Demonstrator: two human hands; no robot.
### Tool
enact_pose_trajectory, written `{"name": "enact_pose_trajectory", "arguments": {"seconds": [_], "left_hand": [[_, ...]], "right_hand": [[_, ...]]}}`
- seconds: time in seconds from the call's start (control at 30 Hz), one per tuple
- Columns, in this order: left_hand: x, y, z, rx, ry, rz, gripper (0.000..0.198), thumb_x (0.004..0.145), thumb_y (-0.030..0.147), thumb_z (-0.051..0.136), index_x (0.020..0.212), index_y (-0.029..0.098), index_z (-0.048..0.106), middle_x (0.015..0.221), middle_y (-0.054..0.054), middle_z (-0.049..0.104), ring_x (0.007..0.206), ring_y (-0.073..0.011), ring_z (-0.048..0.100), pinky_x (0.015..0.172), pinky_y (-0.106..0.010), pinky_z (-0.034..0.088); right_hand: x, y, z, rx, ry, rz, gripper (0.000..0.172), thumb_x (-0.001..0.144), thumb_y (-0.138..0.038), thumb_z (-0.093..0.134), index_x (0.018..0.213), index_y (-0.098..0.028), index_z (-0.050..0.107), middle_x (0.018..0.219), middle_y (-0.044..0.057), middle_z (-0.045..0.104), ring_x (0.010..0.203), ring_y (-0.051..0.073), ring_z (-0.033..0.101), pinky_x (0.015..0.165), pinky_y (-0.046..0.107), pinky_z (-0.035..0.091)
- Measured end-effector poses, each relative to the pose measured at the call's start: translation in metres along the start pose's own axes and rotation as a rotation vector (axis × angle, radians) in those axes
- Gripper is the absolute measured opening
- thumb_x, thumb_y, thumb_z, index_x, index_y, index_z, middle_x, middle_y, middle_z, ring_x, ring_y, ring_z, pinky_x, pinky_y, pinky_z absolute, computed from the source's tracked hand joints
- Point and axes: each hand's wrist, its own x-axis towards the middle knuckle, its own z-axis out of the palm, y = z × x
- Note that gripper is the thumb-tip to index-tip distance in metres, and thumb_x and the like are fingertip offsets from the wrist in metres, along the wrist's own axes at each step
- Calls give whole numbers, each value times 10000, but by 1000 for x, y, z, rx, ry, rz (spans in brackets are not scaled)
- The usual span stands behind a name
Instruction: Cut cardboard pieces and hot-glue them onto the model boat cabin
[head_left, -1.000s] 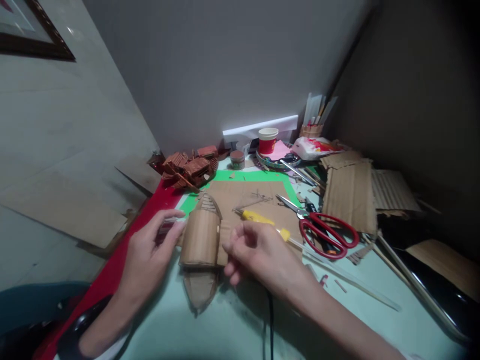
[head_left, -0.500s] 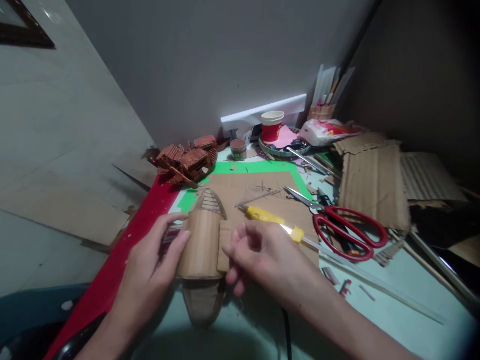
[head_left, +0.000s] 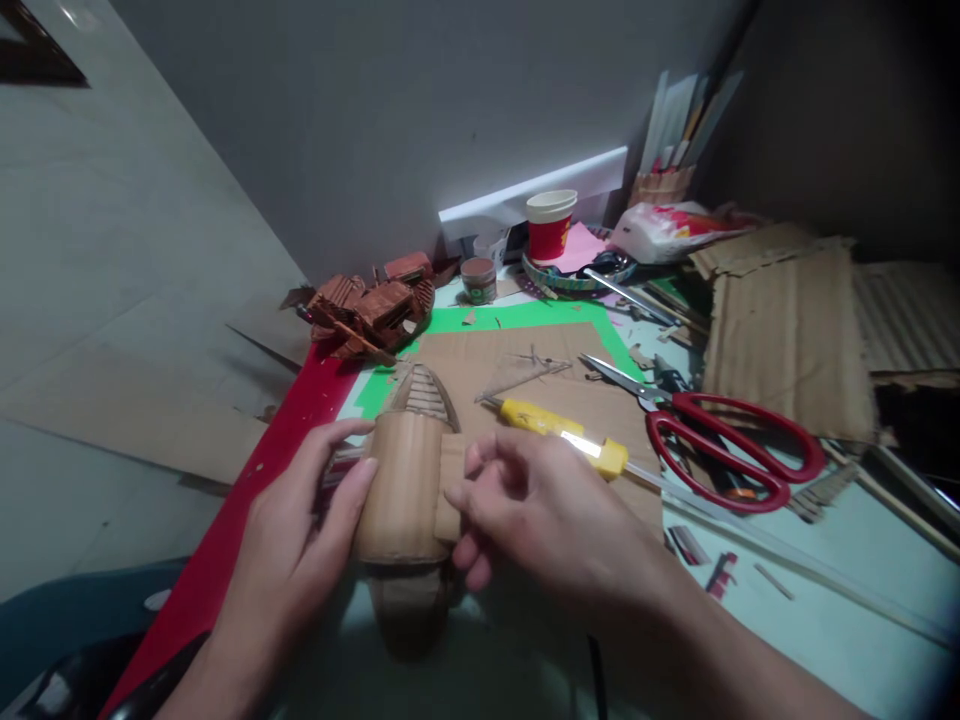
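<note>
A cardboard model boat (head_left: 405, 490) with a curved, ribbed roof lies lengthwise in front of me. My left hand (head_left: 315, 510) grips its left side, thumb on the roof edge and fingers partly hidden behind it. Along the roof's right side stands a small flat cardboard piece (head_left: 450, 485), which my right hand (head_left: 517, 500) pinches between thumb and fingers. Whether that piece is fixed to the boat cannot be seen. Just beyond my right hand is a yellow glue gun (head_left: 555, 432) with a long translucent stick running out of its back.
Red-handled scissors (head_left: 731, 450) lie to the right on a cardboard sheet (head_left: 450, 350). A reddish-brown model boat (head_left: 367, 315) stands at the back left. Behind are a paper cup (head_left: 550, 228) and a small jar (head_left: 478, 280). Corrugated cardboard (head_left: 791, 340) and scraps are at the right.
My view has shifted slightly, so the things at the right appear farther right and the back ones higher. Both hands keep about the same hold on the boat and the cardboard piece.
</note>
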Motion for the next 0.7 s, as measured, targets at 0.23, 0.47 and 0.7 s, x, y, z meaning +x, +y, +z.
{"name": "enact_pose_trajectory", "arguments": {"seconds": [0.23, 0.47, 0.7], "left_hand": [[0, 0, 1, 16, -3, 26, 412, 907, 611, 492, 1172, 317, 603, 1064, 12, 705, 911, -214, 656, 751, -310, 493], [-1, 1, 2, 0, -3, 42, 407, 929, 566, 488, 1198, 281, 596, 1108, -21, 683, 962, -240, 633, 800, -342, 470], [0, 5, 2, -27, -14, 60, 355, 946, 535, 481, 1149, 278, 619, 1095, -10, 684, 948, -219, 619, 796, -323, 448]], "right_hand": [[0, 0, -1, 22, -22, -16, 118, 940, -95, 538, 879, -188, 497, 537, -28, 650, 476, 118, 627, 481, 191, 482], [0, 4, -1, 22, -43, -58, 87, 956, -136, 557, 898, -187, 518, 562, -22, 651, 493, 128, 638, 512, 224, 505], [0, 6, 0, -12, -50, -139, 74, 947, -131, 539, 894, -183, 536, 594, -8, 674, 523, 137, 661, 543, 235, 527]]}}
